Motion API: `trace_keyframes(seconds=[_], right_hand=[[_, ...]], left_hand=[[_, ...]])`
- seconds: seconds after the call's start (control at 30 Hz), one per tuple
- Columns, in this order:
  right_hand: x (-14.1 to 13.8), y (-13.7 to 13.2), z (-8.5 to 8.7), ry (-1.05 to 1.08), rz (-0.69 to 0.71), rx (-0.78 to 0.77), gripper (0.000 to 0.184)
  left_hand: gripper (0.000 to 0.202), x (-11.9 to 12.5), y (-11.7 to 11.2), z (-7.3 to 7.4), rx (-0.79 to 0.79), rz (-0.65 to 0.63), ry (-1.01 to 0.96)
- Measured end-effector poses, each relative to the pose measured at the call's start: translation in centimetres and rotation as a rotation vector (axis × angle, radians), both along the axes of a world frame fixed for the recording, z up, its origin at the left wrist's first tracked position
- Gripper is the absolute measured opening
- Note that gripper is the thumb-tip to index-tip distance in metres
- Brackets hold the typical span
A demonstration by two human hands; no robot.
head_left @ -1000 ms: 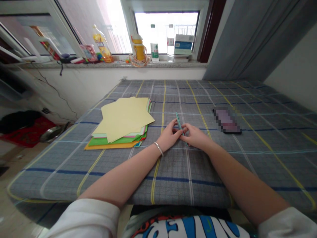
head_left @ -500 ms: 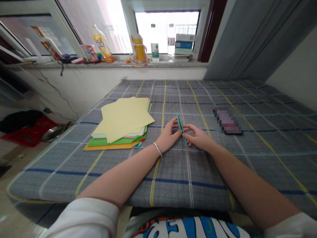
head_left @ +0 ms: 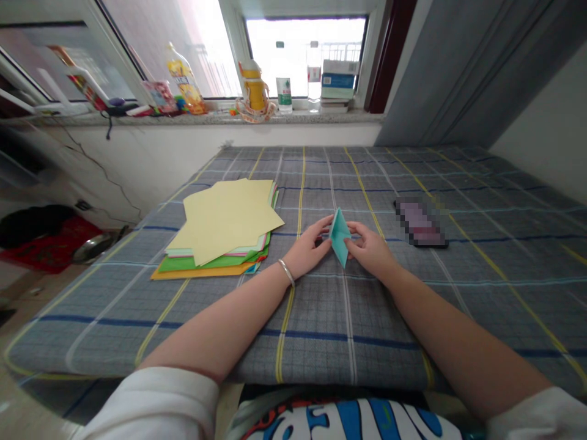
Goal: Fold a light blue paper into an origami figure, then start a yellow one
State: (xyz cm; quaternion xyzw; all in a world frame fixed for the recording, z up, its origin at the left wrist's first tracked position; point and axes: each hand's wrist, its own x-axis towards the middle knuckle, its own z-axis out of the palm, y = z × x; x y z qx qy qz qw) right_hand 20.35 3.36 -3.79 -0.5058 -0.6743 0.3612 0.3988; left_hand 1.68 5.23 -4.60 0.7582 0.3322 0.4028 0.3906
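Between my hands, a folded piece of teal paper [head_left: 340,236] stands as a kite-shaped form, its point toward me. My left hand [head_left: 308,246] holds its left edge with the fingertips, and my right hand [head_left: 368,250] grips its right side. A silver bangle [head_left: 286,273] circles my left wrist. To the left of my left hand lies a stack of coloured paper [head_left: 220,226], pale yellow sheets on top and green and orange beneath. Neither hand touches the stack.
A grey plaid cloth surface [head_left: 321,330] lies under everything. A phone [head_left: 419,224], pixelated, lies to the right of my right hand. Bottles, a yellow flask and boxes stand on the windowsill [head_left: 197,117] beyond the far edge.
The teal paper has spread from a narrow folded strip into a wider kite shape. My hands have drawn slightly apart around it.
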Motion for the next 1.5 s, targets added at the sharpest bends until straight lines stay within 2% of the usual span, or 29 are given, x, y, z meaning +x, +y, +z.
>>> trace_keyframes(seconds=[0.2, 0.5, 0.7, 0.9, 1.13, 1.37, 1.5], right_hand=[[0.7, 0.7, -0.7, -0.084, 0.009, 0.033, 0.039], [1.9, 1.3, -0.5, -0.368, 0.068, 0.237, 0.041], [2.6, 1.6, -0.8, -0.453, 0.149, 0.294, 0.039], [3.2, 1.6, -0.6, -0.515, 0.199, 0.291, 0.035], [3.5, 1.3, -0.2, -0.513, 0.248, 0.283, 0.036], [3.8, 1.0, -0.4, -0.556, 0.262, 0.254, 0.052], [3.7, 1.1, -0.6, -0.545, 0.251, 0.241, 0.040]], left_hand=[[0.058, -0.9, 0.4, 0.2, 0.099, -0.047, 0.114], [0.064, -1.3, 0.3, 0.3, 0.179, -0.060, 0.214], [0.062, -1.5, 0.3, 0.4, 0.338, -0.045, 0.399], [0.067, -1.4, -0.2, 0.7, 0.420, -0.045, 0.592], [0.063, -1.5, -0.5, 0.9, 0.416, -0.048, 0.610], [0.059, -1.7, -0.3, 0.9, 0.455, -0.089, 0.647], [0.056, -1.8, -0.2, 0.8, 0.474, -0.114, 0.665]])
